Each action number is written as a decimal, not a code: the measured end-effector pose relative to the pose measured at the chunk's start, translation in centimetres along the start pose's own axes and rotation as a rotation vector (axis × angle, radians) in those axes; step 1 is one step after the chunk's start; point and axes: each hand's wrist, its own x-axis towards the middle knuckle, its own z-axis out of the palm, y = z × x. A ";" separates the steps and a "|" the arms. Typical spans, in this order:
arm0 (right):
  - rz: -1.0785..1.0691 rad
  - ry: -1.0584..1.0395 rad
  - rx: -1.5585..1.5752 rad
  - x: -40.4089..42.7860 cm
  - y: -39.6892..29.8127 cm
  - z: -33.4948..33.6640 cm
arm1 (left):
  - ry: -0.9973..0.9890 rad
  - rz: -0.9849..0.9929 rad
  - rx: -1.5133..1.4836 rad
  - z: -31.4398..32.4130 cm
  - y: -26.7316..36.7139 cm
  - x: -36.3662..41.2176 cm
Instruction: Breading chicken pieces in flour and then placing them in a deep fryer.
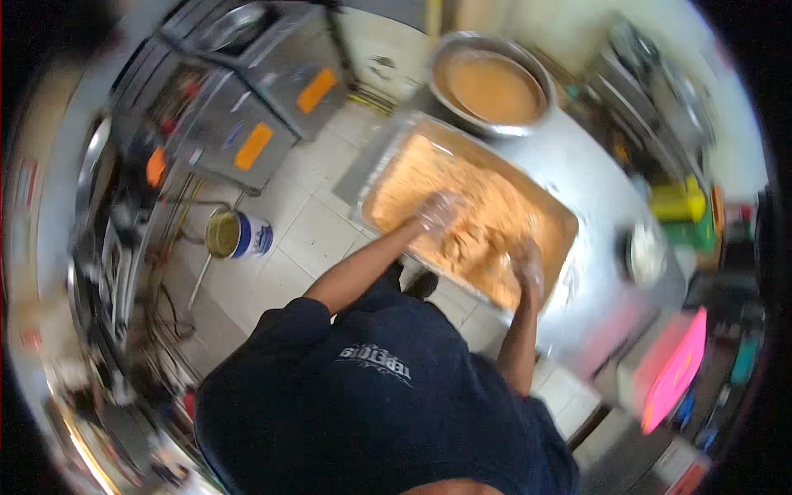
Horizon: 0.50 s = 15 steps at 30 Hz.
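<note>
Both my hands wear clear plastic gloves and are over a large rectangular metal tray (566, 238) of orange, flour-like powder (427, 162). My left hand (440, 212) rests at the powder's surface near the tray's middle, fingers extended, with nothing visible in it. Close to the right end, my right hand (527, 267) dips toward the powder, its fingers partly hidden and blurred. Between the hands lies a heap of powder-coated lumps (467, 246); what is under the coating cannot be told.
A round metal bowl (495, 86) of orange liquid stands behind the tray on the metal table (594, 179). A small white-topped container (645, 255) and a bright pink object (675, 371) are to the right. A bucket (238, 234) sits on the tiled floor, left, near steel equipment (247, 136).
</note>
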 end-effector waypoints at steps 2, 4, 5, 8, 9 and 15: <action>0.341 0.025 -0.907 -2.4 -9.2 3.0 | -0.068 -0.248 0.137 -1.3 1.9 0.3; 0.166 0.190 -1.058 -2.8 -5.9 2.7 | -0.039 -0.087 0.292 -0.4 0.6 1.0; -0.045 0.223 -1.044 -3.0 -4.6 2.4 | 0.059 0.137 0.395 1.1 -1.8 0.9; -0.071 0.280 -0.678 -3.8 -6.9 5.9 | 0.114 -0.200 -0.308 1.1 -4.7 0.5; -0.014 0.285 -0.809 -2.4 -6.0 6.3 | 0.202 -0.125 -0.350 0.0 -6.0 0.5; -0.032 0.107 -0.603 4.2 1.8 -3.7 | 0.031 -0.511 -1.273 -14.8 4.4 0.4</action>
